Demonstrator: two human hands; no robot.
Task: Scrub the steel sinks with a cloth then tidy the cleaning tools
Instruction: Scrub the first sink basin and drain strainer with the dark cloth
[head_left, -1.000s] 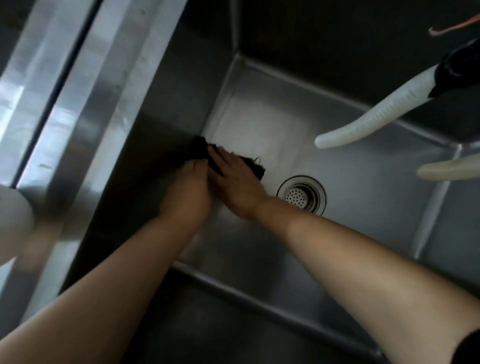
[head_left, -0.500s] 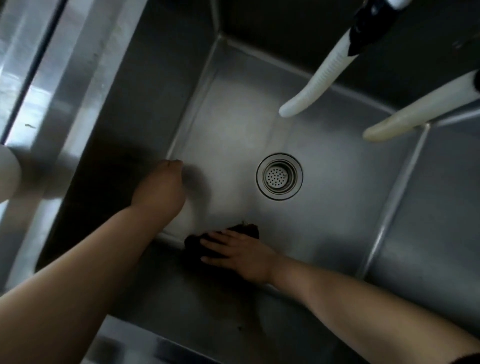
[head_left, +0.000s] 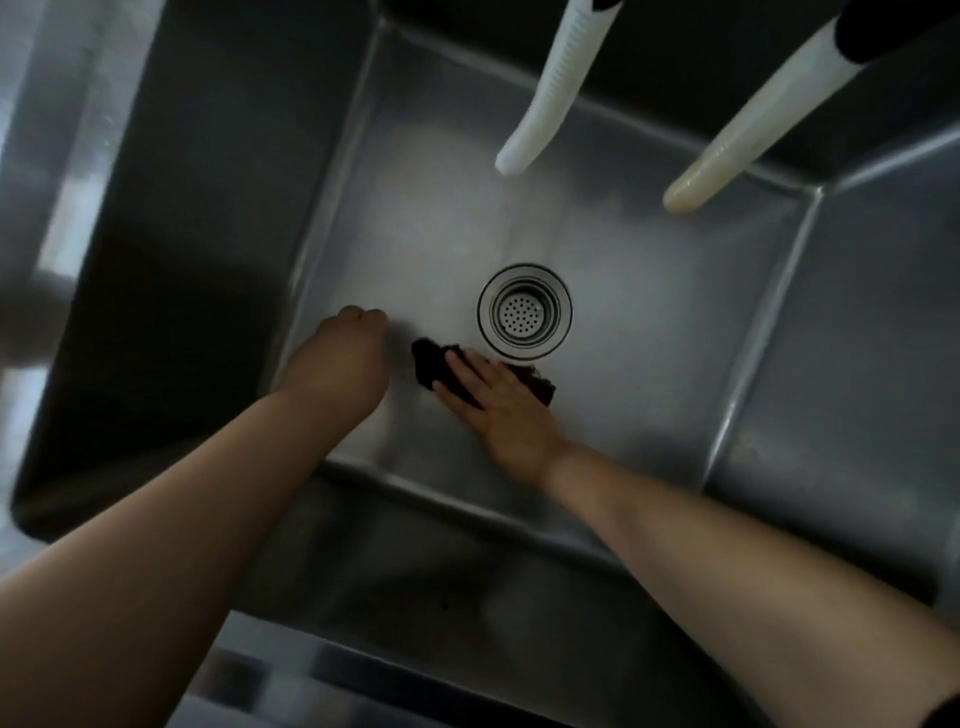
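— Where's the cloth (head_left: 435, 368)?
— On the sink (head_left: 649, 332) floor, centre of the frame, just lower left of the drain (head_left: 524, 312). Its long axis runs from upper left to lower right.
— And the hands?
— The right hand (head_left: 501, 410) presses it flat, fingers straight. The left hand (head_left: 345, 364), just left of the cloth, has its fingers curled and holds nothing. Two pale hoses (head_left: 550, 88) hang at the upper right.
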